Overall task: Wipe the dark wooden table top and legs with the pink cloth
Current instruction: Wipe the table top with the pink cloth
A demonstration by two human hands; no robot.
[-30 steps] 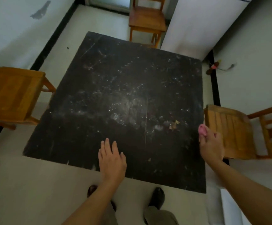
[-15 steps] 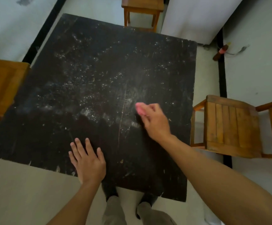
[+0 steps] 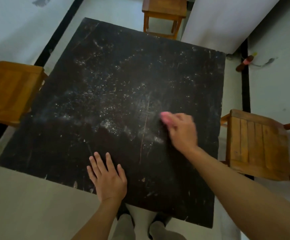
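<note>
Your pink cloth [image 3: 165, 117] shows only as a small bunched wad poking out past the fingers of your right hand [image 3: 182, 132], which curls round it and holds it down on the dark bench [image 3: 106, 80], right of centre. The bench top is almost black, scuffed, and strewn with pale specks and smears, thickest across the middle; a thin light scratch runs lengthways just left of the cloth. Your left hand [image 3: 108, 177] lies flat with straight, spread fingers near the near edge. All four edges of the top are in view, with broad speckled surface stretching to the left of and beyond your hands; the bench legs are hidden beneath it. A wooden chair [image 3: 9, 90] sits close against the left edge, a second chair [image 3: 256, 144] just beside the right edge, and a third chair [image 3: 165, 9] beyond the far edge. A white cabinet [image 3: 218, 19] stands near the far right corner. Your shoes [image 3: 158, 220] are partly under the near edge.
</note>
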